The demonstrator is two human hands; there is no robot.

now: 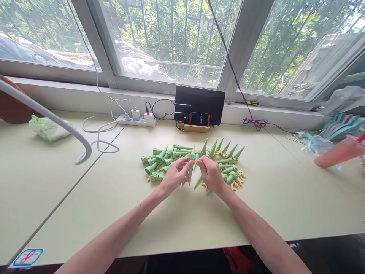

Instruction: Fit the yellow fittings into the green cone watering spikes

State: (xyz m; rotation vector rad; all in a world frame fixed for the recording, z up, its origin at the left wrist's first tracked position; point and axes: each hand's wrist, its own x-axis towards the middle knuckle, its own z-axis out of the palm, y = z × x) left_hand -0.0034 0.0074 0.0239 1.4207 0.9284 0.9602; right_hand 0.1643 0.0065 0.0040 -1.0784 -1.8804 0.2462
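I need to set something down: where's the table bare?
Bare: pale-yellow tabletop between the small tan-yellow pieces and tall pink cup, and between the forearms. Crowded: around left hand and right hand, with pointed green plastic cones.

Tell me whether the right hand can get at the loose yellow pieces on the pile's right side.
Probably yes: several yellow pieces lie uncovered beside the right hand, though it apparently pinches a small piece at the green spike and would need freeing first.

Phone (197,118) before a black tablet (201,99), white power strip (139,123), pink drink cup (339,153), bundled wires (256,123)
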